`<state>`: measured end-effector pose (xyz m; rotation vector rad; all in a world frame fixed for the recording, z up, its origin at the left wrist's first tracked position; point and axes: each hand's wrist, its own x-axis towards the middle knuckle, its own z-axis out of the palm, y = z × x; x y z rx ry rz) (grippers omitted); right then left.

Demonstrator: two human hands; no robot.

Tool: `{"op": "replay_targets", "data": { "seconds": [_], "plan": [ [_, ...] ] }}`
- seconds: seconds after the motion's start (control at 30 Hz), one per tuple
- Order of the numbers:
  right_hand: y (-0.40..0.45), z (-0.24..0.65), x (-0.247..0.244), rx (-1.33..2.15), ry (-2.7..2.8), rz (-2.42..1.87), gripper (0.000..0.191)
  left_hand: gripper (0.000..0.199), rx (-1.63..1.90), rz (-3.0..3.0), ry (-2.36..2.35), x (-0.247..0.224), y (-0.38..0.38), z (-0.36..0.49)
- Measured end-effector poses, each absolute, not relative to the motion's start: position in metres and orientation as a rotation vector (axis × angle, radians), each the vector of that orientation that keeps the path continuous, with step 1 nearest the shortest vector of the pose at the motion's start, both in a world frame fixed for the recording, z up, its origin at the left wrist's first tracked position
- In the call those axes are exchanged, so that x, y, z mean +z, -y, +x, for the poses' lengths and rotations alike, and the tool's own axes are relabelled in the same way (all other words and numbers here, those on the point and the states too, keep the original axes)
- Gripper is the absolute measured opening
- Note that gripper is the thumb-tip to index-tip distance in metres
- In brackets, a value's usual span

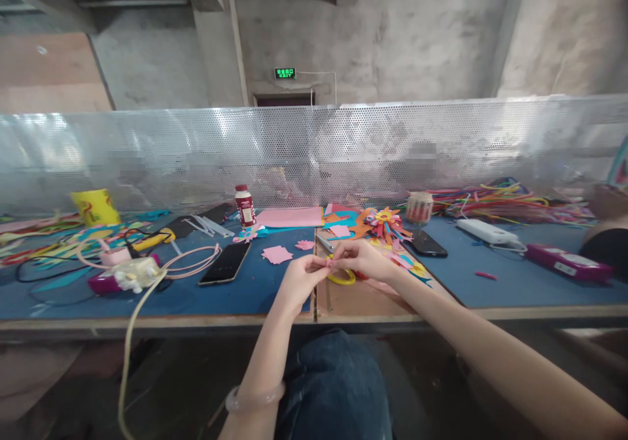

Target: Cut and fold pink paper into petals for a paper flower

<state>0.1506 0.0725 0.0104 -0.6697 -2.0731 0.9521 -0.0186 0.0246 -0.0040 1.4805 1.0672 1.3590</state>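
My left hand (305, 276) and my right hand (362, 258) meet above the brown board at the table's middle. Both are closed in a pinch, fingertips nearly touching. Whatever they hold is too small and too covered to name; a trace of pink shows between the fingertips. Under them lie scissors with yellow handles (343, 279), partly hidden by my right hand. Left of my hands, small pink paper pieces (277, 255) lie on the blue tabletop. A many-coloured paper flower (385, 223) sits beyond my right hand among cut paper.
A black phone (226, 263) lies at left, another phone (428, 243) at right. A red-and-white bottle (244, 206) and a jar (419, 207) stand behind. Cables surround a power strip (128, 275). A perforated metal screen (196, 159) closes the back. Another person's arm (608, 231) is at far right.
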Motion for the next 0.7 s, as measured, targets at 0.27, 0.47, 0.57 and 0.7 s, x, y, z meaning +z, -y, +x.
{"op": "replay_targets", "data": {
  "seconds": [0.27, 0.47, 0.57, 0.7],
  "plan": [
    [-0.0762, 0.1512, 0.0098, 1.048, 2.001, -0.672, 0.025, 0.014, 1.382, 1.493, -1.087, -0.0004, -0.0211, -0.0168],
    [-0.0742, 0.1526, 0.0120, 1.065, 1.959, -0.699, 0.027, 0.015, 1.417, 1.333, -1.096, -0.0040, -0.0250, -0.0188],
    [-0.0740, 0.1509, 0.0112, 1.076, 1.949, -0.696, 0.029, 0.015, 1.414, 1.338, -1.082, -0.0046, -0.0253, -0.0188],
    [-0.0759, 0.1484, 0.0083, 1.101, 1.953, -0.645, 0.024, 0.016, 1.384, 1.371, -1.084, -0.0054, -0.0262, -0.0185]
  ]
}}
